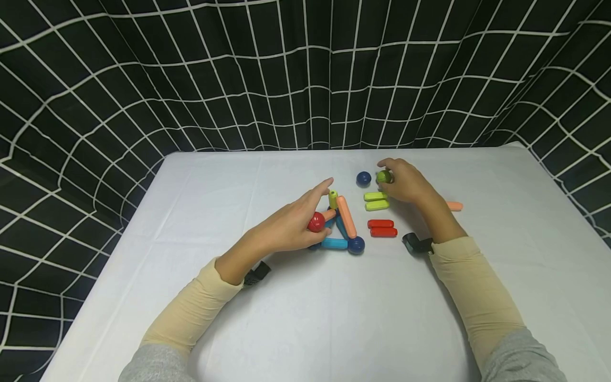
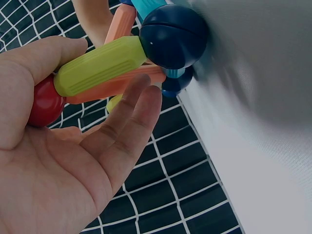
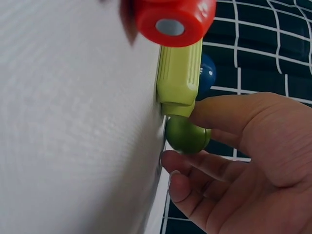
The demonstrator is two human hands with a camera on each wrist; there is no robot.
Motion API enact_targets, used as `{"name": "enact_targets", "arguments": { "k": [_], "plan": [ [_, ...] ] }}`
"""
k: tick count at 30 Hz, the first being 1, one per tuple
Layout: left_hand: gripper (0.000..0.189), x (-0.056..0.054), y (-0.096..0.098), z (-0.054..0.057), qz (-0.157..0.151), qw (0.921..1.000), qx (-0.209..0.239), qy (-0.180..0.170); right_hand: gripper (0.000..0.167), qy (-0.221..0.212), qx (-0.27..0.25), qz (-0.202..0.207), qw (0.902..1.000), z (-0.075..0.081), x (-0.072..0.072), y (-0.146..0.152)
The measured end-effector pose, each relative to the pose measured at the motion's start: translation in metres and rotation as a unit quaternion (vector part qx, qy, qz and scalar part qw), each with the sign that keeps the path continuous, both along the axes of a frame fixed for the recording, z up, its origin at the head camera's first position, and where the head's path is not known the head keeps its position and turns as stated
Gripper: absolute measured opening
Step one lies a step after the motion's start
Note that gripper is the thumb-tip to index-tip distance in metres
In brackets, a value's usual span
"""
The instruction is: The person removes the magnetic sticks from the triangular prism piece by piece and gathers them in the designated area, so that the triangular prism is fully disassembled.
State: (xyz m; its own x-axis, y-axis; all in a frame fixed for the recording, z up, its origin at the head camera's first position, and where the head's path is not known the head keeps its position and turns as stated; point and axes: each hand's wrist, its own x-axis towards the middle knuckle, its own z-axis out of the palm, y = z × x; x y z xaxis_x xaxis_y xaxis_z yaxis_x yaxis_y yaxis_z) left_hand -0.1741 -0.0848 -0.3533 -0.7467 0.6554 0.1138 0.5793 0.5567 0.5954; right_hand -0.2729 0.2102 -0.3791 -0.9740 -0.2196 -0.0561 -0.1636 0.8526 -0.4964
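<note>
My left hand (image 1: 293, 225) reaches round a standing frame of magnetic rods and balls, its fingers mostly straight. The red ball (image 1: 316, 222) on top lies between thumb and fingers. From it, a yellow-green rod (image 2: 102, 66) slopes to a dark blue ball (image 2: 173, 36) on the table. An orange rod (image 1: 346, 217) and light blue rods (image 1: 334, 243) are also in the frame, part of which the hand hides. At the back, my right hand (image 1: 406, 180) pinches a green ball (image 3: 187, 135) between thumb and fingers, near the end of a yellow-green rod (image 3: 179, 78).
A loose blue ball (image 1: 364, 179) sits left of the green one. Two yellow-green rods (image 1: 377, 205) and two red rods (image 1: 383, 232) lie right of the frame. Beyond the right forearm an orange rod (image 1: 455, 206) shows. A black gridded curtain (image 1: 329, 79) hangs behind the white table (image 1: 305, 329).
</note>
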Motion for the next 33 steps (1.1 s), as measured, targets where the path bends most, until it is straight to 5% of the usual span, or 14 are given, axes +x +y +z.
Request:
{"name": "enact_targets", "arguments": {
  "k": [11,17,25,33],
  "plan": [
    [0.098,0.0,0.0,0.001,-0.002,0.9999,0.006,-0.01,0.059,-0.017,0.024,-0.031,0.9991,0.014,0.007,0.002],
    [0.085,0.0,-0.002,-0.001,0.0,0.9997,0.002,-0.025,0.056,0.012,0.035,-0.036,0.9986,0.033,0.023,-0.004],
    [0.063,-0.003,-0.005,-0.004,0.01,0.9972,0.019,-0.072,0.045,0.098,0.025,0.039,0.9941,0.066,0.057,-0.036],
    [0.051,-0.003,-0.008,-0.007,0.025,0.9948,0.02,-0.096,0.037,0.125,-0.002,0.106,0.9864,0.072,0.074,-0.054]
  ]
}}
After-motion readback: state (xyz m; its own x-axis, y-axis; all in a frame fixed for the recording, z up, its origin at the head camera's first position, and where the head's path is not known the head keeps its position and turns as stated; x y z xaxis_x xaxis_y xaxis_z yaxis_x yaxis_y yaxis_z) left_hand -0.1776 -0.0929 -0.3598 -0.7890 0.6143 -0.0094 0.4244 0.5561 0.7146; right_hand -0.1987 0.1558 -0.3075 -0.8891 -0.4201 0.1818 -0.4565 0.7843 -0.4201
